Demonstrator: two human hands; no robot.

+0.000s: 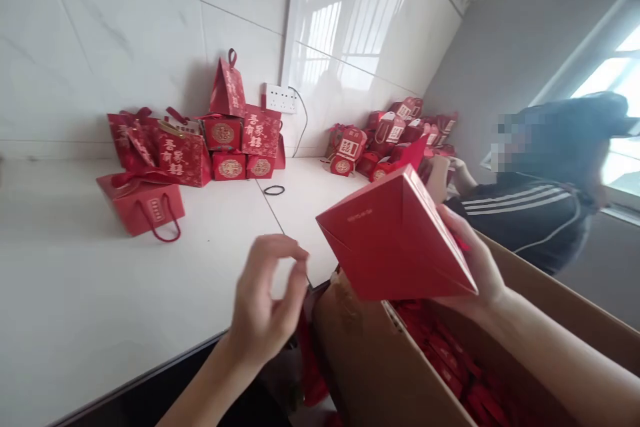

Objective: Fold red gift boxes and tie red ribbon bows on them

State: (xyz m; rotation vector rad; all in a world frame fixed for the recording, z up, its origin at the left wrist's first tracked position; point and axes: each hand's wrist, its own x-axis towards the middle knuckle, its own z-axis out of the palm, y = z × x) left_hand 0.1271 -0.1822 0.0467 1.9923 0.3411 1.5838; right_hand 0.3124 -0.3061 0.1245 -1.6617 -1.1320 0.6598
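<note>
My right hand [477, 267] grips a red gift box [395, 240] from its right side and holds it up tilted. A flat red face with small pale print is turned toward me, and part of the hand's grip is hidden behind the box. To the left of it, my left hand [267, 293] is raised with thumb and forefinger pinched together and nothing visible between them. That hand is apart from the box. Beneath the held box stands an open cardboard carton [365, 347] with many red packages [445, 353] inside.
On the white table [75, 293] stand a red box with a cord handle [145, 207], stacked red gift boxes [225, 133] and more red boxes [390, 130]. A black loop [274, 191] lies between them. A power strip [280, 99] is by the wall. Another person [535, 200] works at right.
</note>
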